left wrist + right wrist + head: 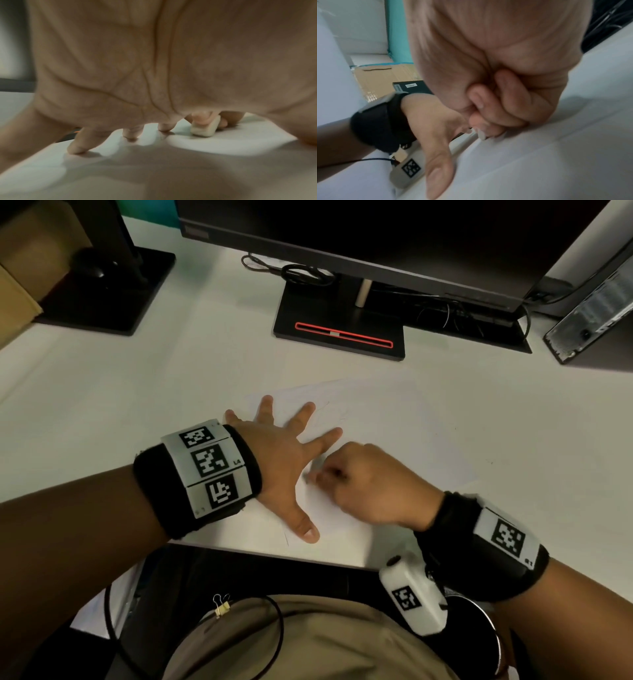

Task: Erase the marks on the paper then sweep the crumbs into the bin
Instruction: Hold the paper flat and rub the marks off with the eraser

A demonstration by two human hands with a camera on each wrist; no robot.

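Right hand [368,484] pinching eraser [204,127], on paper [394,433]

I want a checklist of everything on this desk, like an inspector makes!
Surface: white desk, dimly lit.
Job's things: paper flat on the desk, faint marks; whitish eraser touching it. Crumbs and bin: nothing seen.
Clutter: nothing seen.
Hands: left hand spread flat, pressing the paper; right hand pinches the eraser.
Cables: black tangle behind the monitor stand.
Surroundings: second stand, cardboard box, computer case.
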